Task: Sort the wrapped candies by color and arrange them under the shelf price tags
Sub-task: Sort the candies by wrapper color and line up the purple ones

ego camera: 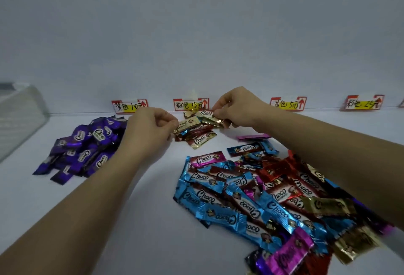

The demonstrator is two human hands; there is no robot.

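A heap of purple candies [87,147] lies under the left price tag [129,106]. A small gold and brown pile [197,130] sits under the second price tag [190,104]. My left hand [148,130] pinches the end of a gold candy [188,123] in that pile. My right hand [238,107] pinches another gold candy [211,115] at the pile's back. A large mixed heap [273,200] of blue, red, pink and gold candies spreads at the front right. Two more price tags [288,103], [364,102] stand to the right with nothing beneath them.
A clear plastic container [20,117] stands at the far left against the white back wall. A single pink candy [253,137] lies between the gold pile and the mixed heap. My right forearm reaches over the mixed heap.
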